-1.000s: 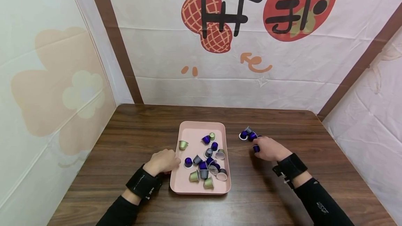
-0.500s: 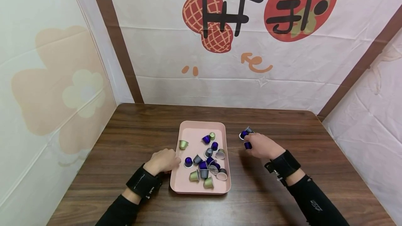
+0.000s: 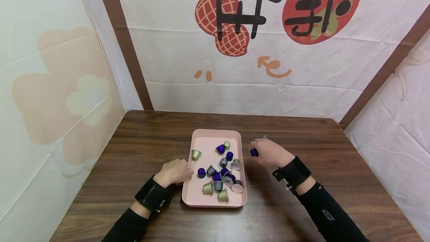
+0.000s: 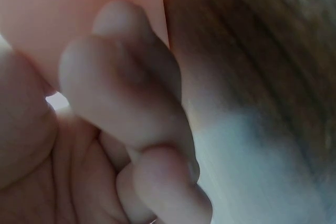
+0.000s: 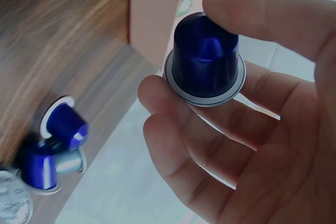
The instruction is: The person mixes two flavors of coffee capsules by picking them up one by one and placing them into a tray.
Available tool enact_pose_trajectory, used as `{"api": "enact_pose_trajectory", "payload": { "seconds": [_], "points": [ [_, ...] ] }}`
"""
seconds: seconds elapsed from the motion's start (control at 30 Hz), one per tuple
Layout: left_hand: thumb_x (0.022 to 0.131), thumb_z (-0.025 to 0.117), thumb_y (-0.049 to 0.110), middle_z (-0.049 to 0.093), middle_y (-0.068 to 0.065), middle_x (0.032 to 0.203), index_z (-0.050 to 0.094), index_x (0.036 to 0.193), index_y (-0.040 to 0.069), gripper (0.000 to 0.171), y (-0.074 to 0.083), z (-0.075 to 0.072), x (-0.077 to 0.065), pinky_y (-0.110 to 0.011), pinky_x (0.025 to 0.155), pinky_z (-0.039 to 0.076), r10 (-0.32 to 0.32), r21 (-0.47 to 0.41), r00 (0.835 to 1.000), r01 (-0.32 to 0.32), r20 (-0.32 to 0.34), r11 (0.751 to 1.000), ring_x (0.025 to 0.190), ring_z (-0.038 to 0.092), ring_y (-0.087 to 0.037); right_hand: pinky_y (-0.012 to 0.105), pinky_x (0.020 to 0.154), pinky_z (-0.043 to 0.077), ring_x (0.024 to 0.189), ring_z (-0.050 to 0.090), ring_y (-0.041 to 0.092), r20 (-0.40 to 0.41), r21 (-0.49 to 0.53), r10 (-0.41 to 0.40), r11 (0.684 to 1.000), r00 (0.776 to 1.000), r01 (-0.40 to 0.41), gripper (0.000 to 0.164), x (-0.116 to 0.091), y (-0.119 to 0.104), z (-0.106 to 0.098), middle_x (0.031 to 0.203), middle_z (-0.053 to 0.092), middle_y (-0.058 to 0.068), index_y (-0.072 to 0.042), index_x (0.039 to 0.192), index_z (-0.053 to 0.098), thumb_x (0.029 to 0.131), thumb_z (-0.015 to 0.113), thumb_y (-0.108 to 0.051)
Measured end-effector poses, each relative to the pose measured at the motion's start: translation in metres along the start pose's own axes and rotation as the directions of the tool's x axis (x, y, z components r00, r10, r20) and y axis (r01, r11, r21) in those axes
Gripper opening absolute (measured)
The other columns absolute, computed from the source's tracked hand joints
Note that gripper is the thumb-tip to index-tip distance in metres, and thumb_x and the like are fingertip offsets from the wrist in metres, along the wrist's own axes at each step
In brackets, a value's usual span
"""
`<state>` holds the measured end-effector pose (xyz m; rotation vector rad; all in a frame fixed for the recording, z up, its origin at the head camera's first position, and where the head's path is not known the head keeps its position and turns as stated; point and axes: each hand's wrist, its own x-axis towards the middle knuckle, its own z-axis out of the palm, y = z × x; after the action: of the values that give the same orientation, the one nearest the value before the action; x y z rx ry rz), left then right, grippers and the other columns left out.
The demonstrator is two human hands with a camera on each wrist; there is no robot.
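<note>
My right hand pinches a dark blue coffee capsule between thumb and fingers, just right of the pink tray. In the right wrist view its silver rim faces the fingers, with the thumb on the domed end. At the tray's left rim, my left hand grips the edge with curled fingers. Blue, grey and green capsules lie scattered in the tray, among them a blue capsule and a green capsule.
On the brown wooden table, a small cluster of capsules sits right of the tray, mostly hidden behind my right hand in the head view. It includes a blue capsule and a silver-grey capsule. Printed white curtains stand behind the table.
My right hand has moved left towards the tray, carrying the blue capsule, and now covers most of the table cluster. The left hand and tray have stayed put.
</note>
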<state>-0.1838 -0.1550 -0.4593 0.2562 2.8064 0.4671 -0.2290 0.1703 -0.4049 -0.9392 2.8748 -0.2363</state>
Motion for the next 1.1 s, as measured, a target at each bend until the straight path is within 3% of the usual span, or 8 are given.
{"api": "enact_pose_trajectory", "payload": {
  "seconds": [0.43, 0.73, 1.1],
  "points": [
    [0.086, 0.051, 0.024, 0.053, 0.0, 0.046, 0.055, 0.057, 0.011, 0.032, 0.002, -0.003, -0.001, -0.033, 0.051, 0.038, -0.005, 0.002, 1.0, 0.005, 0.009, 1.0, 0.046, 0.051, -0.015, 0.031, 0.074, 0.049, 0.08, 0.056, 0.012, 0.005, 0.001, -0.037, 0.999, 0.999, 0.037, 0.033, 0.014, -0.022, -0.002, 0.1, 0.061, 0.004, -0.006, 0.116, 0.064, 0.084, 0.068, -0.015],
    [0.087, 0.052, 0.025, 0.054, -0.001, 0.049, 0.056, 0.059, 0.011, 0.031, 0.002, -0.003, -0.002, -0.033, 0.05, 0.038, -0.011, 0.001, 1.0, 0.011, 0.012, 1.0, 0.047, 0.052, -0.015, 0.03, 0.066, 0.045, 0.072, 0.05, 0.013, 0.009, 0.014, -0.099, 0.995, 0.995, 0.099, 0.025, 0.023, -0.033, 0.001, 0.091, 0.057, 0.001, -0.006, 0.105, 0.064, 0.084, 0.069, -0.017],
    [0.086, 0.052, 0.024, 0.053, 0.0, 0.046, 0.055, 0.058, 0.011, 0.031, 0.002, -0.002, -0.002, -0.034, 0.05, 0.039, -0.004, 0.003, 1.0, 0.004, -0.002, 1.0, 0.046, 0.051, -0.015, 0.028, 0.058, 0.038, 0.062, 0.046, 0.011, 0.071, 0.007, -0.11, 0.994, 0.991, 0.109, 0.032, 0.034, -0.051, 0.003, 0.093, 0.055, 0.003, -0.006, 0.114, 0.063, 0.084, 0.068, -0.016]
  ]
}}
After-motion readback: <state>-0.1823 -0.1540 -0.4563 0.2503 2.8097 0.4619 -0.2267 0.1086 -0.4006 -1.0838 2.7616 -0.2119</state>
